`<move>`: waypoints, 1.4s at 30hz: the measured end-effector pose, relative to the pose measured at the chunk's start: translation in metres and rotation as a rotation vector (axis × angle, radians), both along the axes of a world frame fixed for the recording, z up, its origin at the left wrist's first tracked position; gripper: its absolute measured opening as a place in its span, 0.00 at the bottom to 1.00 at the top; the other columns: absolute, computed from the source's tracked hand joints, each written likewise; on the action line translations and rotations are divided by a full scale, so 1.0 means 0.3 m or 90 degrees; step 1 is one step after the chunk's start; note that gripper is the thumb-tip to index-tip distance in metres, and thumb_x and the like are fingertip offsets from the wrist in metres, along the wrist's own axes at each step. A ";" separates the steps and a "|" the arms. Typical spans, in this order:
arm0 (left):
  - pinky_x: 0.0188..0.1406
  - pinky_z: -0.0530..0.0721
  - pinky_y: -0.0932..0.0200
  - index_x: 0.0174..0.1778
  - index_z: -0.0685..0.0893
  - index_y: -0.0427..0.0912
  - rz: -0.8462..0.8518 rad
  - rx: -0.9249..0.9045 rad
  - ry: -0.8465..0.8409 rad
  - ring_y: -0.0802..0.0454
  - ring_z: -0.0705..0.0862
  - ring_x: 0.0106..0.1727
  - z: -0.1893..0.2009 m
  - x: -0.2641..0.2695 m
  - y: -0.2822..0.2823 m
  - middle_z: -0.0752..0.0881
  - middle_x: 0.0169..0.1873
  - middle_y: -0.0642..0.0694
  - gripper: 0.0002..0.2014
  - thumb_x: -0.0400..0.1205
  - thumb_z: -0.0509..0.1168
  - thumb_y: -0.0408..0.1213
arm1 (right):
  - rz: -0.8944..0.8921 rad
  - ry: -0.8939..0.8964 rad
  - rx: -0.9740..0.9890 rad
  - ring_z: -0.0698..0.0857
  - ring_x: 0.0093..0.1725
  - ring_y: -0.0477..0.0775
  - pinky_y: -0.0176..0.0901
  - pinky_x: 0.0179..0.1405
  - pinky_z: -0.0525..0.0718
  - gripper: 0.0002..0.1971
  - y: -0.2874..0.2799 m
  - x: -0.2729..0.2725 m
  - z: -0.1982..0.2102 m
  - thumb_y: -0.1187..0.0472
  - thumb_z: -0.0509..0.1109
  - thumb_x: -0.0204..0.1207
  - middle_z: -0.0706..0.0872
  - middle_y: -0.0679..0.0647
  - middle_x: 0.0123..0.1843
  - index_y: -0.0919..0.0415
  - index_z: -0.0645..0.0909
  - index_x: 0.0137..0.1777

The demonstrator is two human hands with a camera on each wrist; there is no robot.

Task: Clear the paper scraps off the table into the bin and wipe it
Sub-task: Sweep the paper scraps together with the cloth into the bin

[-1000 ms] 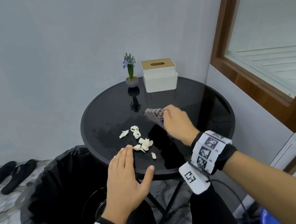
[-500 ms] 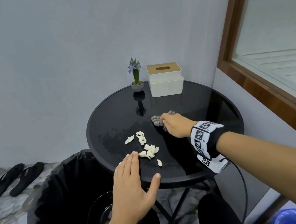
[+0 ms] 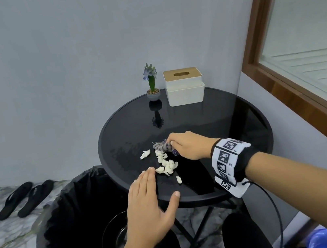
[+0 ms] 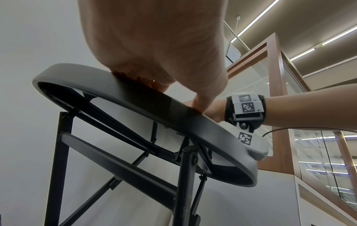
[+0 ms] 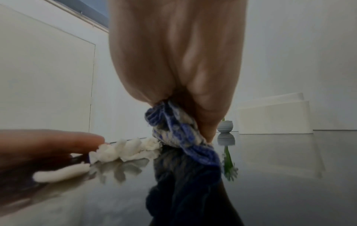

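Note:
Several white paper scraps (image 3: 165, 164) lie bunched on the round black table (image 3: 211, 121), near its front left edge. My right hand (image 3: 185, 145) grips a crumpled blue-and-white cloth (image 3: 164, 146) and presses it on the tabletop just behind the scraps. In the right wrist view the cloth (image 5: 179, 136) touches the scraps (image 5: 125, 150). My left hand (image 3: 149, 202) lies flat and open at the table's near rim, fingertips beside the nearest scrap. A bin (image 3: 77, 219) lined with a black bag stands under that edge on the left.
A small potted flower (image 3: 151, 83) and a white tissue box (image 3: 184, 86) stand at the back of the table. Black sandals (image 3: 24, 198) lie on the marble floor at left. A wood-framed window (image 3: 296, 51) fills the right side.
My right hand has carried the cloth left and down onto the tabletop, up against the scraps. The left hand stays at the rim. The head view has shifted slightly.

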State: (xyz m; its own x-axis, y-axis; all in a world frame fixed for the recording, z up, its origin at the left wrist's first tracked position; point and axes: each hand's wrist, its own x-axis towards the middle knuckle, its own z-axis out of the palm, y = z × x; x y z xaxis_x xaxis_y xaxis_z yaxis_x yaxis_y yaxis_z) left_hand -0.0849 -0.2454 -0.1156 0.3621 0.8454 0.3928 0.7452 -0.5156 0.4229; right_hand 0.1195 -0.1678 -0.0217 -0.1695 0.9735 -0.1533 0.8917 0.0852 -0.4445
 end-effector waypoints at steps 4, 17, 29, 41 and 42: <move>0.82 0.59 0.48 0.83 0.66 0.39 0.004 0.000 -0.008 0.51 0.64 0.83 0.001 0.002 -0.002 0.70 0.80 0.48 0.41 0.79 0.58 0.64 | -0.030 0.020 0.018 0.77 0.38 0.55 0.45 0.41 0.70 0.16 -0.070 0.013 -0.002 0.59 0.48 0.86 0.81 0.58 0.44 0.58 0.75 0.63; 0.82 0.52 0.62 0.85 0.61 0.45 0.006 -0.029 -0.090 0.64 0.52 0.84 0.026 -0.113 0.052 0.63 0.82 0.55 0.42 0.79 0.58 0.65 | -0.151 0.160 0.165 0.81 0.57 0.68 0.50 0.53 0.76 0.13 -0.206 -0.213 -0.095 0.65 0.54 0.83 0.81 0.70 0.58 0.70 0.71 0.63; 0.84 0.55 0.55 0.85 0.59 0.45 -0.016 -0.031 -0.115 0.63 0.48 0.85 0.004 -0.155 0.080 0.60 0.84 0.56 0.40 0.81 0.58 0.61 | -0.296 0.372 0.186 0.82 0.44 0.52 0.44 0.39 0.74 0.15 -0.111 -0.268 -0.051 0.55 0.48 0.85 0.84 0.59 0.51 0.57 0.77 0.54; 0.82 0.51 0.63 0.85 0.58 0.48 0.007 -0.049 -0.107 0.66 0.48 0.85 0.009 -0.165 0.110 0.60 0.84 0.57 0.39 0.80 0.59 0.61 | -0.110 -0.006 0.192 0.82 0.41 0.68 0.56 0.41 0.81 0.07 -0.162 -0.010 -0.078 0.64 0.55 0.83 0.85 0.64 0.45 0.63 0.73 0.54; 0.82 0.51 0.63 0.85 0.58 0.48 0.009 -0.051 -0.107 0.65 0.48 0.85 0.010 -0.168 0.117 0.60 0.84 0.57 0.39 0.81 0.61 0.60 | -0.099 -0.019 0.184 0.82 0.43 0.68 0.53 0.40 0.78 0.06 -0.182 -0.012 -0.096 0.64 0.55 0.83 0.84 0.63 0.46 0.63 0.73 0.52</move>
